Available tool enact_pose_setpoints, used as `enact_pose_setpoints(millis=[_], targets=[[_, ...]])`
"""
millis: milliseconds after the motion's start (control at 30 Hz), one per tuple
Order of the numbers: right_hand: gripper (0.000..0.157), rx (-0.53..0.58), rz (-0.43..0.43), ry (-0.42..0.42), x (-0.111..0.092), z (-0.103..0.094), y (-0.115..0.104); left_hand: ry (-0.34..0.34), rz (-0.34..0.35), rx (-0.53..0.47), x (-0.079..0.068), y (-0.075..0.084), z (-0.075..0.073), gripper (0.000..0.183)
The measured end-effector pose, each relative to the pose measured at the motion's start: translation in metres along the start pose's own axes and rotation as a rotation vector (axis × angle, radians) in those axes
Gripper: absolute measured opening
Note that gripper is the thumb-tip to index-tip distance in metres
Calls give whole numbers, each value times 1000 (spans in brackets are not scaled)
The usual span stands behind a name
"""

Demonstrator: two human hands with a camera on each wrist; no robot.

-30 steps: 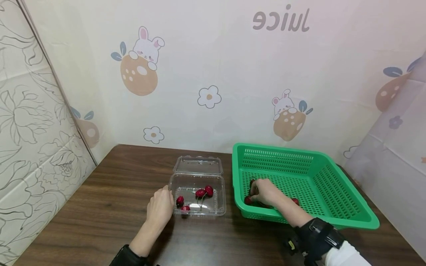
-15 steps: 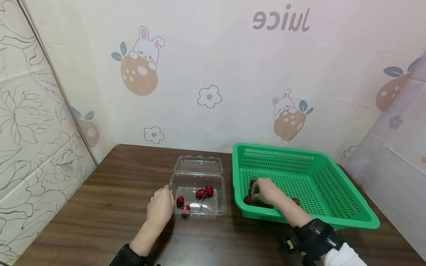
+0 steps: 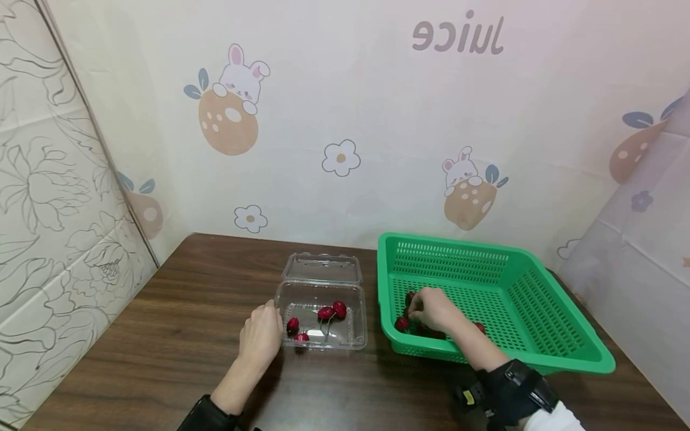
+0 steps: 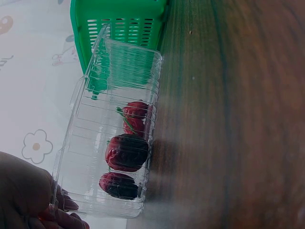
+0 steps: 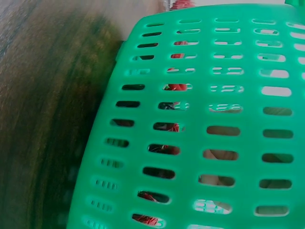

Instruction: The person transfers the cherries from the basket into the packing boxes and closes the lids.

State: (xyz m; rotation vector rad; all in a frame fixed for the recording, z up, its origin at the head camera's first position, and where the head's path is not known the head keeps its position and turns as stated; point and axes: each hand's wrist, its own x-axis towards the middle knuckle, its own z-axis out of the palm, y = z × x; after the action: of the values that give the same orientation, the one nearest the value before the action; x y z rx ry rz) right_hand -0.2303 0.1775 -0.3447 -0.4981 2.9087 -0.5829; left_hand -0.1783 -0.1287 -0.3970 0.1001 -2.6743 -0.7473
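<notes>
My left hand (image 3: 261,335) grips the near-left rim of a clear plastic clamshell box (image 3: 321,269), its hinged lid folded back. Several red cherries (image 3: 339,309) lie inside, two of them by green stems; the left wrist view shows the cherries (image 4: 127,152) through the box wall, with fingers and thumb around the box's rim. My right hand (image 3: 435,311) reaches down into a green plastic basket (image 3: 453,257), fingers bent among dark red cherries (image 3: 401,324). I cannot tell whether it pinches one. In the right wrist view the slotted basket wall (image 5: 190,138) largely hides that hand.
Both containers stand side by side on a dark wood table (image 3: 178,323), a narrow gap between them. Behind them rises a printed wall covering (image 3: 345,197). One more cherry (image 3: 480,327) lies in the basket beyond my right forearm.
My right hand stays in the basket with only a slight shift, and more of the cherries beneath it show. The left hand and the clear box hold still.
</notes>
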Motion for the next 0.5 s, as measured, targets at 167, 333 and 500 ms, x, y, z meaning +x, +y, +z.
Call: enact_pose_setpoints(millis=[167, 333, 500], targets=[[7, 3, 2, 31, -2, -2, 1, -2, 0, 5, 0, 0, 0, 13], [8, 16, -5, 69, -3, -5, 1, 3, 3, 11, 0, 0, 0, 13], [8, 43, 5, 107, -2, -7, 2, 1, 2, 10, 0, 0, -1, 12]])
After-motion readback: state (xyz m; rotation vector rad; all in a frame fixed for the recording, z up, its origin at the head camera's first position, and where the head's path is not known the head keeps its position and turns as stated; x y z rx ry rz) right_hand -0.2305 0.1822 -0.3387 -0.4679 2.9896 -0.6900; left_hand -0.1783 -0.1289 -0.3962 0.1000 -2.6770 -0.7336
